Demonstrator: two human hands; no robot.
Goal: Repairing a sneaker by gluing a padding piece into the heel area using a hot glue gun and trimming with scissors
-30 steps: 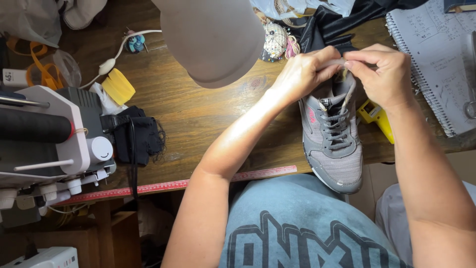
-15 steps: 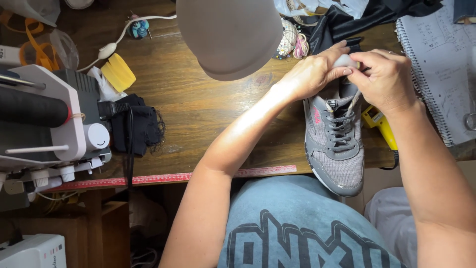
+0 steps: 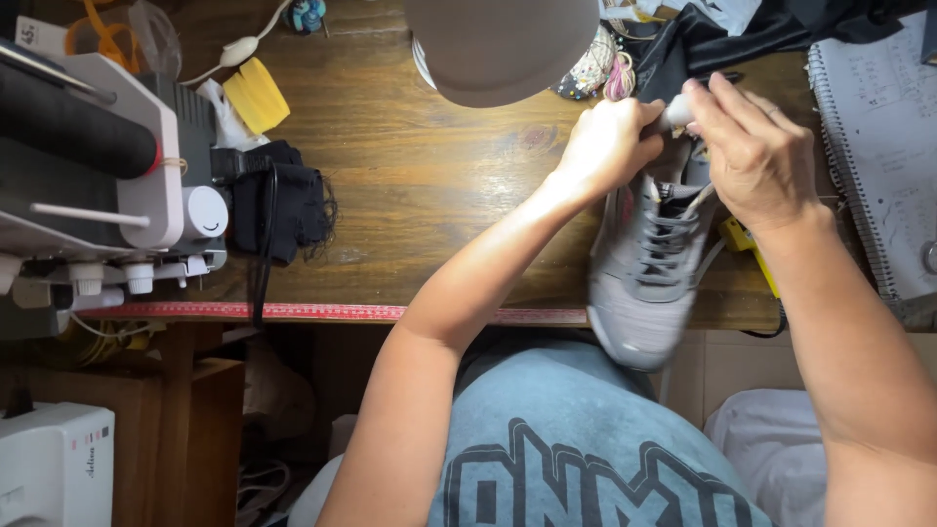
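Observation:
A grey sneaker with grey laces lies on the wooden table, its toe hanging over the near edge toward me. My left hand is closed on the far end of the shoe, near the heel collar. My right hand is curled over the same end from the right, its fingers pinching a small pale part of the shoe between both hands. What exactly the fingertips pinch is hidden.
A grey lamp shade hangs over the table's far middle. A sewing machine stands at the left with black cloth beside it. A spiral notebook lies at the right. A red measuring tape runs along the near edge.
The view has shifted slightly. Both hands stay at the shoe's far end, and the sneaker has turned a little, its toe now blurred and hanging further over the edge.

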